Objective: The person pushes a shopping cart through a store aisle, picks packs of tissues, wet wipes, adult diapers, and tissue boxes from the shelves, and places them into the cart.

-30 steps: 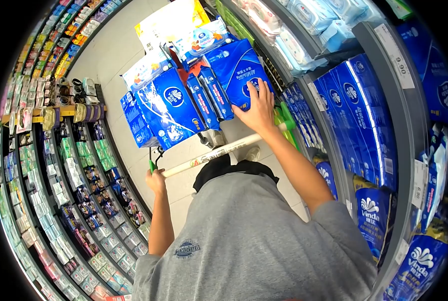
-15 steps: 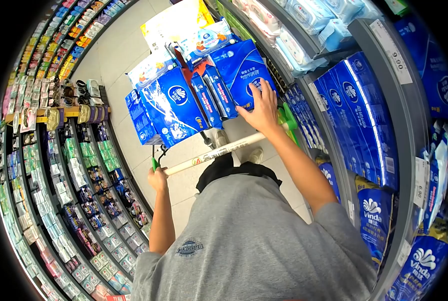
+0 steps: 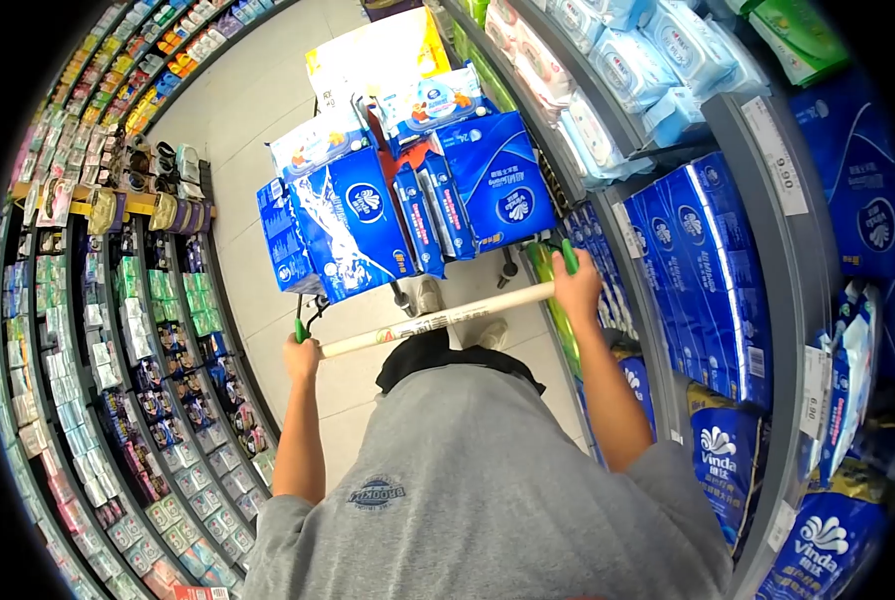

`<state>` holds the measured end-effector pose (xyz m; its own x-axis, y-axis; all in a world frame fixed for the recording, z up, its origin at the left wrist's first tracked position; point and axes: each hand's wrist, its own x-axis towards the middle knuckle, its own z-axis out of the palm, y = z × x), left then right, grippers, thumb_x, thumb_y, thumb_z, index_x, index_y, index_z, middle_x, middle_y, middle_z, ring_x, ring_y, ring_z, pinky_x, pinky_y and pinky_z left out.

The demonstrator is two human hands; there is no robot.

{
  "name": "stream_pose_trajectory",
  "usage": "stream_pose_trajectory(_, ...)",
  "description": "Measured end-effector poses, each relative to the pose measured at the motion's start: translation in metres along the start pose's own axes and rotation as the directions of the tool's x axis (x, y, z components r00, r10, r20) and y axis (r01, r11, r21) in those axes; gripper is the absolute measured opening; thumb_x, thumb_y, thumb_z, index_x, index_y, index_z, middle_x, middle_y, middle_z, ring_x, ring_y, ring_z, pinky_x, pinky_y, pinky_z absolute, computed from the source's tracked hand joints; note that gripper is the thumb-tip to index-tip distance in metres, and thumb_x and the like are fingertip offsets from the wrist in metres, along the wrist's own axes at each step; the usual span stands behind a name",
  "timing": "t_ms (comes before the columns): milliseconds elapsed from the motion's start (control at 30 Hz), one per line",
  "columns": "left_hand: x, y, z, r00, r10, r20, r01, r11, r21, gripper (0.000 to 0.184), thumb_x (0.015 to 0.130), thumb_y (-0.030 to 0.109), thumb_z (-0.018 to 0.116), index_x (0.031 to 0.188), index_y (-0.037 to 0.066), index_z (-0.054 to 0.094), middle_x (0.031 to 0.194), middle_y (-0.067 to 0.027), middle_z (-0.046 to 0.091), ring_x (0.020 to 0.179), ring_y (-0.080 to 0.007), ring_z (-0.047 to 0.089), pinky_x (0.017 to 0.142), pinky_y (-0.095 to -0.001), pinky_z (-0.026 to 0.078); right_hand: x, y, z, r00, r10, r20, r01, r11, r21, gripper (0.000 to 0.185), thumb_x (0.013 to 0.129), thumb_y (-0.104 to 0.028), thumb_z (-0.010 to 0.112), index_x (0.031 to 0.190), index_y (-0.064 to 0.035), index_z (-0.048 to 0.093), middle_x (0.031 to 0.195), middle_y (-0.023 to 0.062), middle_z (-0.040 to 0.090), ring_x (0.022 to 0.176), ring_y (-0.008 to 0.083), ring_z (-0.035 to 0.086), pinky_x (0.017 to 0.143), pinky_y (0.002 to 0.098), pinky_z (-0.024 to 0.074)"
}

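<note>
Both my hands grip the cream-coloured push bar (image 3: 487,302) of a shopping cart. My left hand (image 3: 302,357) is closed round the bar's left end, beside a green end piece. At the right end, below the other green piece, is my right hand (image 3: 578,288), its fingers wrapped round the bar. In the cart ahead, a large blue Vinda tissue pack (image 3: 342,230) is on the left and another blue Vinda pack (image 3: 497,180) on the right. Slim blue packs (image 3: 432,218) stand between them. Farther forward are white wipes packs (image 3: 432,102) and a yellow-and-white package (image 3: 377,60).
A shelf close on the right holds blue tissue packs (image 3: 682,260), with pale blue wipes packs (image 3: 632,65) higher up. To the left, a curved-looking shelf rack (image 3: 137,330) carries rows of small packages. Tiled floor (image 3: 257,190) runs between.
My right hand has left the blue Vinda pack on the right and taken hold of the push bar's right end. My left hand stays on the bar.
</note>
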<state>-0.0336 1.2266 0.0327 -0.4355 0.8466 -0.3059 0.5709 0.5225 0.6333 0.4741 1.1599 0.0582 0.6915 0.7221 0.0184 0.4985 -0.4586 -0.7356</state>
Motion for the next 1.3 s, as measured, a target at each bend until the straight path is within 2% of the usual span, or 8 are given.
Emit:
stream_pose_trajectory(100, 0.015, 0.008, -0.002, 0.998, 0.060, 0.027, -0.066, 0.949, 0.310, 0.023, 0.071, 0.010, 0.056, 0.083, -0.007, 0.065, 0.068, -0.0218, 0.066, 0.065, -0.0306, 0.067, 0.064, -0.0424, 0.052, 0.011, -0.010, -0.002, 0.978, 0.116, 0.171, -0.083, 0.979, -0.185, 0.041, 0.081, -0.037, 0.068, 0.102, -0.0022, 0.061, 0.090, 0.0234, 0.068, 0.087, 0.0421, 0.065, 0.077, 0.0493, 0.0500)
stream_pose_trajectory(200, 0.014, 0.035, -0.009, 0.994, -0.047, 0.095, 0.010, 0.935, 0.354, 0.021, 0.070, 0.010, 0.057, 0.081, -0.006, 0.066, 0.067, -0.0204, 0.066, 0.061, -0.0309, 0.067, 0.060, -0.0429, 0.051, 0.018, -0.018, -0.003, 0.949, 0.158, 0.274, -0.095, 0.968, -0.232, 0.043, 0.079, -0.036, 0.070, 0.102, -0.0011, 0.061, 0.095, 0.0239, 0.068, 0.091, 0.0418, 0.065, 0.081, 0.0484, 0.0502)
stream_pose_trajectory(600, 0.044, 0.022, -0.005, 0.968, -0.200, 0.154, 0.193, 0.979, 0.060, 0.013, 0.074, 0.006, 0.058, 0.077, -0.002, 0.068, 0.071, -0.0176, 0.069, 0.056, -0.0263, 0.066, 0.047, -0.0380, 0.051, 0.019, -0.043, 0.009, 0.946, 0.188, 0.263, -0.085, 0.929, -0.359, 0.048, 0.078, -0.033, 0.065, 0.109, 0.0025, 0.060, 0.100, 0.0295, 0.066, 0.097, 0.0447, 0.064, 0.087, 0.0486, 0.0494)
stream_pose_trajectory(667, 0.067, -0.003, 0.002, 0.973, -0.164, 0.165, 0.144, 0.981, 0.127, 0.013, 0.075, 0.006, 0.058, 0.074, -0.002, 0.068, 0.072, -0.0172, 0.069, 0.055, -0.0276, 0.065, 0.045, -0.0400, 0.051, 0.026, -0.048, 0.012, 0.940, 0.195, 0.280, -0.079, 0.923, -0.377, 0.048, 0.078, -0.033, 0.066, 0.109, 0.0024, 0.060, 0.100, 0.0293, 0.066, 0.098, 0.0448, 0.063, 0.088, 0.0485, 0.0492)
stream_pose_trajectory(733, 0.113, -0.072, 0.013, 0.945, 0.153, 0.291, -0.225, 0.946, 0.232, 0.014, 0.076, 0.006, 0.058, 0.071, -0.003, 0.068, 0.071, -0.0180, 0.069, 0.054, -0.0290, 0.065, 0.043, -0.0422, 0.050, 0.035, -0.046, 0.018, 0.927, 0.224, 0.302, -0.101, 0.922, -0.375, 0.050, 0.078, -0.033, 0.068, 0.112, 0.0022, 0.059, 0.101, 0.0289, 0.066, 0.099, 0.0437, 0.063, 0.088, 0.0479, 0.0492)
stream_pose_trajectory(800, 0.059, 0.009, 0.003, 0.960, -0.209, 0.185, 0.208, 0.978, 0.025, 0.015, 0.078, 0.004, 0.055, 0.073, -0.003, 0.067, 0.073, -0.0192, 0.069, 0.060, -0.0300, 0.068, 0.045, -0.0418, 0.052, 0.044, -0.041, 0.025, 0.915, 0.221, 0.338, -0.079, 0.918, -0.388, 0.051, 0.080, -0.035, 0.066, 0.115, 0.0004, 0.056, 0.103, 0.0253, 0.068, 0.101, 0.0400, 0.065, 0.089, 0.0473, 0.0497)
stream_pose_trajectory(1133, 0.041, 0.032, 0.006, 0.957, -0.230, 0.175, 0.259, 0.952, -0.165, 0.014, 0.082, 0.000, 0.048, 0.085, -0.008, 0.059, 0.081, -0.0220, 0.068, 0.077, -0.0340, 0.071, 0.048, -0.0473, 0.056, 0.092, -0.069, 0.041, 0.886, 0.220, 0.408, -0.040, 0.914, -0.404, 0.049, 0.078, -0.028, 0.064, 0.119, -0.0013, 0.059, 0.111, 0.0224, 0.067, 0.104, 0.0384, 0.064, 0.091, 0.0445, 0.0507)
stream_pose_trajectory(1300, 0.038, 0.029, 0.010, 0.969, -0.211, 0.124, 0.234, 0.948, -0.215, 0.013, 0.079, 0.000, 0.056, 0.069, -0.009, 0.059, 0.072, -0.0227, 0.065, 0.059, -0.0346, 0.067, 0.041, -0.0454, 0.054, 0.110, -0.081, 0.051, 0.891, 0.188, 0.413, -0.002, 0.912, -0.411, 0.040, 0.074, -0.021, 0.060, 0.107, 0.0012, 0.066, 0.106, 0.0232, 0.068, 0.100, 0.0374, 0.066, 0.087, 0.0428, 0.0523)
